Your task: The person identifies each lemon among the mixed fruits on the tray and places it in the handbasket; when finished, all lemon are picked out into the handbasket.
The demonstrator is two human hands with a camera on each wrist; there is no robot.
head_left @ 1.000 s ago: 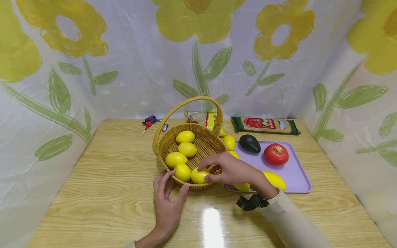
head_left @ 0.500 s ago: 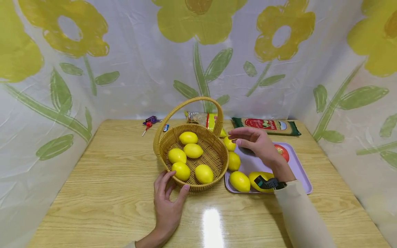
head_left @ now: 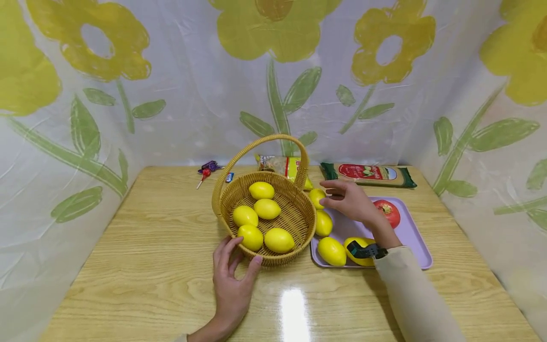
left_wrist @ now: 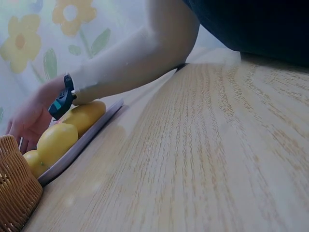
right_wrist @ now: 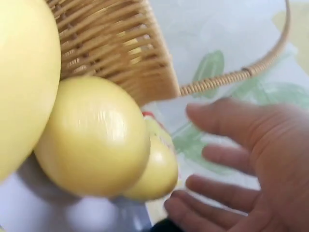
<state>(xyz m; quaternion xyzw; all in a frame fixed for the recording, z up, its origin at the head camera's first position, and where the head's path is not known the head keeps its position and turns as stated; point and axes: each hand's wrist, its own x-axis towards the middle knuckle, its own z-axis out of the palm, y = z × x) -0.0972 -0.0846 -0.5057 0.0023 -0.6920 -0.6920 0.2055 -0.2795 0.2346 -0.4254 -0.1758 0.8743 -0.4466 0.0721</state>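
Observation:
In the head view a round wicker basket (head_left: 308,223) with a tall hoop handle holds several yellow lemons (head_left: 279,240). My left hand (head_left: 232,285) touches the basket's near left side, fingertips at the rim and thumb against the outer wall. My right hand (head_left: 350,202), fingers parted and loosely bent, hovers over the back left of a lilac tray (head_left: 412,237). Its thumb tip is right beside the farthest loose lemon (head_left: 316,198). In the right wrist view that lemon (right_wrist: 161,171) shows partly behind a nearer lemon (right_wrist: 96,137), with a gap to the fingers.
On the tray are a yellow lemon (head_left: 332,251), a longer yellow fruit (head_left: 359,247) and a red tomato-like fruit (head_left: 388,213). Behind stand a snack bag (head_left: 278,165) and a green-ended packet (head_left: 369,174). A red lollipop (head_left: 206,173) lies at the back left.
My right hand has let go of a lemon in the basket and moved right and back over the tray. The lemons in the basket have rolled a little. My left hand stays at the rim.

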